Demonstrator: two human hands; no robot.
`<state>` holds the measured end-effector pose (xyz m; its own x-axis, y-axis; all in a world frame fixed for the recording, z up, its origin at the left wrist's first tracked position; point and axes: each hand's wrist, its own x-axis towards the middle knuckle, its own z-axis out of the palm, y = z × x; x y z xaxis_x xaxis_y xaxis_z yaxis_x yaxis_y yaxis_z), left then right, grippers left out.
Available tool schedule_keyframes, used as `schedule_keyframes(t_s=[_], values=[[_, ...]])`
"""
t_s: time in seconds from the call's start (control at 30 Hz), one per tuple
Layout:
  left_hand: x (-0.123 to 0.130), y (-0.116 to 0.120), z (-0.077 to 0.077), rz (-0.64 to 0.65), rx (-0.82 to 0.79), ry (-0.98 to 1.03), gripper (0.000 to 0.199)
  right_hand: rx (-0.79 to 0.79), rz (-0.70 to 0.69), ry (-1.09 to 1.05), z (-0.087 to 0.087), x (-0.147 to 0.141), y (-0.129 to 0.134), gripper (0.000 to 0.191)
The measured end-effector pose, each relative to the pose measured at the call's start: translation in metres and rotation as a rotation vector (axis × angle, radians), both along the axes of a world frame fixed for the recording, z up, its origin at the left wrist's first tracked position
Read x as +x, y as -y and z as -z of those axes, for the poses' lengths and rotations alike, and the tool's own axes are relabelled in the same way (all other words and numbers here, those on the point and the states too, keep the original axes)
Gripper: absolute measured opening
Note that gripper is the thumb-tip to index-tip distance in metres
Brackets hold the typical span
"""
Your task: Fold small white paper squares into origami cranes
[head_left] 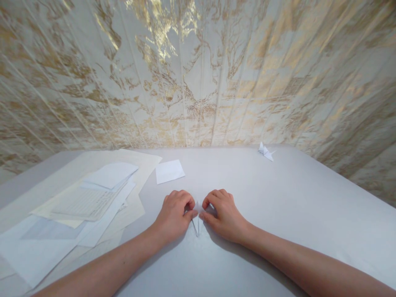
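Observation:
Between my two hands, a small piece of folded white paper (198, 225) stands out, narrowing to a point toward me. My left hand (178, 210) pinches its left side between thumb and fingertips. On the right side, my right hand (223, 212) grips it the same way, thumb against curled fingers. Parts of the paper are hidden behind the fingers. Both wrists rest close to the white tabletop (247, 177). Away at the back right sits a folded paper crane (266, 152).
A white paper rectangle (170, 171) lies beyond my left hand. Several overlapping sheets cover the left of the table, including a sheet with lines of writing (89, 202) and large cream paper (145, 159). A gold-patterned curtain (201, 82) hangs along the table's back edge.

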<state>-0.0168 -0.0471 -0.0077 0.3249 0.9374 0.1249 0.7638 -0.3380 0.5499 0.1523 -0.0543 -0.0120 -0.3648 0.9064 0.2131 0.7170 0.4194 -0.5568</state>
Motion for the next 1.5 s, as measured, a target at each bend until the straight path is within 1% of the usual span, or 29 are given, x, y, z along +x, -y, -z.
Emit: schedule_keyframes(t_s=[0.1, 0.27, 0.33, 0.43, 0.5, 0.6, 0.7, 0.77, 0.83, 0.9, 0.97, 1.07, 1.2, 1.3, 1.4, 1.5], values=[[-0.001, 0.001, -0.002, -0.026, -0.064, 0.189, 0.008, -0.033, -0.056, -0.113, -0.002, -0.001, 0.0, 0.009], [0.003, 0.003, -0.004, -0.064, -0.281, 0.621, 0.008, -0.155, 0.007, -0.405, -0.001, -0.001, -0.002, 0.012], [0.006, 0.003, -0.005, -0.074, -0.341, 0.765, 0.01, -0.182, 0.003, -0.514, 0.002, -0.002, -0.005, 0.016], [0.009, 0.005, -0.006, -0.112, -0.371, 0.92, 0.016, -0.275, -0.034, -0.677, 0.007, -0.004, -0.007, 0.02], [0.011, 0.005, -0.007, -0.125, -0.378, 0.979, 0.022, -0.351, -0.049, -0.765, 0.009, -0.005, -0.007, 0.023], [0.011, 0.006, -0.007, -0.1, -0.415, 0.985, 0.024, -0.384, -0.041, -0.813, 0.008, -0.007, -0.004, 0.023], [0.011, 0.007, -0.006, -0.091, -0.434, 0.96, 0.023, -0.322, -0.015, -0.742, 0.005, -0.007, -0.001, 0.016], [0.011, 0.008, -0.005, -0.105, -0.455, 0.972, 0.026, -0.297, -0.029, -0.72, 0.004, -0.006, 0.0, 0.014], [0.01, 0.009, -0.006, -0.136, -0.491, 1.023, 0.03, -0.326, -0.074, -0.784, 0.004, -0.005, -0.001, 0.016], [0.01, 0.008, -0.007, -0.174, -0.518, 1.096, 0.031, -0.393, -0.136, -0.904, 0.005, -0.005, -0.002, 0.019], [0.01, 0.007, -0.007, -0.204, -0.508, 1.145, 0.031, -0.446, -0.189, -0.999, 0.005, -0.005, -0.003, 0.018], [0.009, 0.005, -0.006, -0.221, -0.457, 1.11, 0.027, -0.471, -0.215, -1.038, 0.005, -0.005, -0.003, 0.016], [0.01, 0.005, -0.005, -0.229, -0.411, 0.979, 0.015, -0.457, -0.206, -1.019, 0.006, -0.006, -0.004, 0.016], [0.009, 0.006, -0.007, -0.198, -0.39, 0.893, 0.009, -0.418, -0.174, -0.963, 0.007, -0.005, -0.004, 0.017], [0.008, 0.007, -0.01, -0.14, -0.379, 0.843, 0.008, -0.364, -0.134, -0.896, 0.008, -0.005, -0.004, 0.017], [0.008, 0.007, -0.012, -0.074, -0.408, 0.878, 0.013, -0.291, -0.116, -0.829, 0.006, -0.005, -0.004, 0.015]])
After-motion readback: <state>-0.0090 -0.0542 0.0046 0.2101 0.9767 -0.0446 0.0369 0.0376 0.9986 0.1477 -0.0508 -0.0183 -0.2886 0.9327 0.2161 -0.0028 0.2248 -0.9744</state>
